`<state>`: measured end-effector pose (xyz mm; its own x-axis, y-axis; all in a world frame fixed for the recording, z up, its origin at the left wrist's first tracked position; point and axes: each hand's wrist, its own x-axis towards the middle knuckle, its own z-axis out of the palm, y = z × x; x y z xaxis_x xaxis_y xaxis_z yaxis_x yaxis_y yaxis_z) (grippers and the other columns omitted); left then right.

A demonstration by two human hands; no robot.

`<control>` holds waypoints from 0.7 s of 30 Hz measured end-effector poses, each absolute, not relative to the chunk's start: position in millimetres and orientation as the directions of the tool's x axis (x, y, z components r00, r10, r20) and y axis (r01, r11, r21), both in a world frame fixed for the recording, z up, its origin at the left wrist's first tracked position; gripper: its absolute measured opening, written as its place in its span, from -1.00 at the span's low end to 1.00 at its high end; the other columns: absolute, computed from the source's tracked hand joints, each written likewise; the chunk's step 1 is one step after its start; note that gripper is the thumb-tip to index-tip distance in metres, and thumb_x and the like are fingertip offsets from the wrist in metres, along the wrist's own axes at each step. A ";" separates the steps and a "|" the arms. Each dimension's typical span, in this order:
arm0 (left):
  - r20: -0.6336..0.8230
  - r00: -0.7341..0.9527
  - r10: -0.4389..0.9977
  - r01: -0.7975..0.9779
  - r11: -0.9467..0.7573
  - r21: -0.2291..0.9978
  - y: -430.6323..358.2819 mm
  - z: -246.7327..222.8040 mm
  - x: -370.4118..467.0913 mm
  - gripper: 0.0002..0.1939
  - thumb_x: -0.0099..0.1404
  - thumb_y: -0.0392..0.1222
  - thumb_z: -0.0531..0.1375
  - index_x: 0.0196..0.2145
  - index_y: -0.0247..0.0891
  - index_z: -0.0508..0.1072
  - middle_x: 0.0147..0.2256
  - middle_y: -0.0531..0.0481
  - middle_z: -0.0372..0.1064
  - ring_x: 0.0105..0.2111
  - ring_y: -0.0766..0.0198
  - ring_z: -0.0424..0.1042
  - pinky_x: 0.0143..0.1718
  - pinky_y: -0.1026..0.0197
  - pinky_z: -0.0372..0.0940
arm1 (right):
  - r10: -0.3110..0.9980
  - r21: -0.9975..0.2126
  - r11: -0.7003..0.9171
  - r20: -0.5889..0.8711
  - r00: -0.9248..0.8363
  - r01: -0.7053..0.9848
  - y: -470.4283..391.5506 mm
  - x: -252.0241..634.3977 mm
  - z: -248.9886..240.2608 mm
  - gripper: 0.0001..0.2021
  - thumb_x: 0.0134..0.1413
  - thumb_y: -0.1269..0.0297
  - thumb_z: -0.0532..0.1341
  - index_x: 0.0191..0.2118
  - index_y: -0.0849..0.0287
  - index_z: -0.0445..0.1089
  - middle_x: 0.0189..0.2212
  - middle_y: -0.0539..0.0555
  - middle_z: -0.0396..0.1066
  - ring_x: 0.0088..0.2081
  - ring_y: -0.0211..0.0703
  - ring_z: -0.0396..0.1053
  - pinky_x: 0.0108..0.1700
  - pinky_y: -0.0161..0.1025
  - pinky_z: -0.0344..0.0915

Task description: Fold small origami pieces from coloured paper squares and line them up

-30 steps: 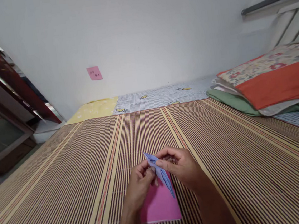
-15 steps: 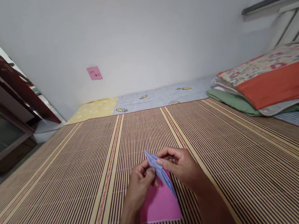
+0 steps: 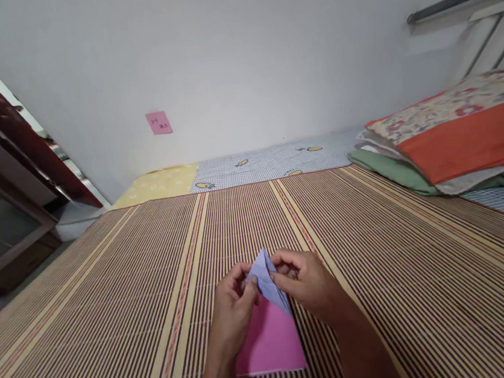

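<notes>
In the head view, the folded blue-violet paper has turned since half a second ago: then it showed as a narrow sliver slanting across the pink paper, and now a broad, creased, kite-like face looks towards the camera. Its upper tip has swung to the right and points away beyond the far end of the pink paper, while its lower corner comes down over that paper's right side. The pink paper lies in the same place on the striped mat.

The folded paper is between the two hands, above the far part of the pink paper; whether the two papers touch cannot be told.

The left hand, at the left of the pink paper, pinches the folded paper's left side, thumb on the front face and fingers curled behind. The right hand, to the right of the pink paper, pinches the opposite side, its thumb at the front near a crease and its bent index finger by the edge behind. Both hands are nearly closed, with only the paper's thickness between thumb and fingers; the remaining fingers are curled in and partly hidden.
</notes>
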<state>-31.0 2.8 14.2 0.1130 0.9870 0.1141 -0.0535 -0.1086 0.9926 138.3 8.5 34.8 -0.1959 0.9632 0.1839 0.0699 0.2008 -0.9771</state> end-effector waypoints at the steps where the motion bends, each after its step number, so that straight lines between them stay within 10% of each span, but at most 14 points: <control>1: 0.116 0.115 0.987 -0.064 -0.110 0.992 2.4 14.2 -31.7 -0.83 0.29 -0.10 0.29 -0.28 -0.27 0.54 -0.47 0.06 0.36 -0.53 0.34 0.27 -0.47 0.31 0.21 | 0.962 -0.980 0.193 0.177 -0.206 0.056 9.0 138.3 33.7 -0.90 0.06 0.43 0.26 -0.41 0.18 0.53 -0.59 -0.09 0.34 -0.57 -0.32 0.20 -0.54 -0.39 0.09; 6: 0.118 0.105 0.988 -0.144 -0.102 0.984 3.4 14.3 -34.8 -0.78 0.31 -0.08 0.30 -0.20 -0.29 0.57 -0.45 0.02 0.40 -0.45 0.30 0.35 -0.38 0.29 0.25 | 0.950 -0.976 0.206 0.216 -0.224 -0.065 12.0 134.1 29.3 -0.89 0.08 0.38 0.24 -0.42 0.18 0.50 -0.56 -0.06 0.37 -0.53 -0.27 0.26 -0.47 -0.34 0.19; 13: 0.075 -0.032 0.997 -0.222 -0.080 0.972 -1.5 19.9 -13.7 -0.18 0.18 -0.05 0.41 0.33 -0.15 0.23 0.10 -0.24 0.39 -0.02 0.07 0.46 -0.02 0.09 0.35 | 0.842 -0.786 0.514 0.538 -0.029 0.343 12.3 118.0 28.1 -0.86 0.11 0.50 0.21 -0.39 0.13 0.43 -0.43 0.00 0.40 -0.41 -0.18 0.33 -0.36 -0.28 0.22; 21: 0.107 -0.203 0.973 -0.029 -0.115 0.993 -11.8 23.0 -4.2 -0.51 0.40 -0.13 0.17 0.25 -0.17 0.32 0.06 -0.18 0.45 -0.03 0.10 0.49 -0.01 0.11 0.35 | 0.771 -0.676 0.594 0.632 -0.071 0.436 11.1 104.0 19.3 -0.74 0.12 0.60 0.12 -0.20 0.14 0.45 -0.30 0.08 0.44 -0.26 -0.10 0.43 -0.22 -0.24 0.28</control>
